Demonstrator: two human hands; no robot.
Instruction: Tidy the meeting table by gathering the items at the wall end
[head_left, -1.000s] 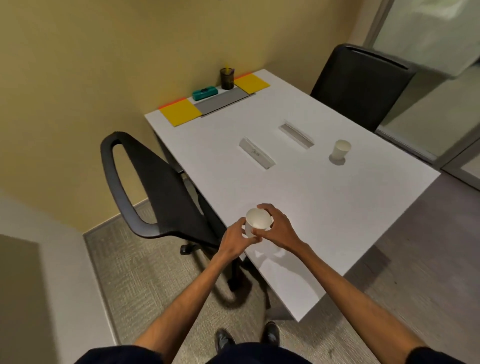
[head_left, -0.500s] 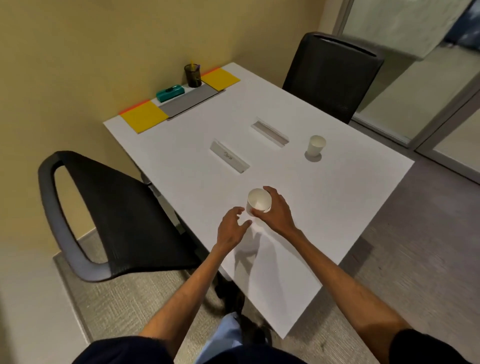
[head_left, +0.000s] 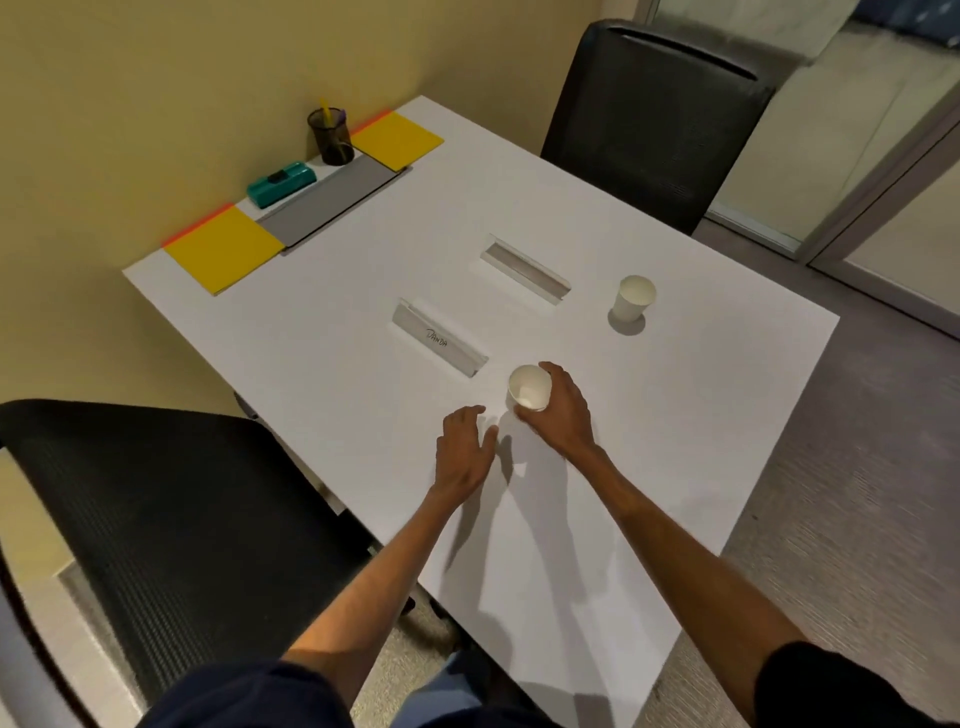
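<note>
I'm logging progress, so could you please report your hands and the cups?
Right hand grips near white paper cup. Left hand open, beside it. Far white paper cup untouched. White name card ahead, toward wall.

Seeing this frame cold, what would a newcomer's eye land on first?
The eye lands on the right hand gripping a white paper cup near the middle of the white rectangular table, with the left hand open just beside it. At the wall end, a bright yellow flat folder and its twin flank a teal plastic case and a black mesh pen pot. A second white paper cup stands alone toward the right edge.
</note>
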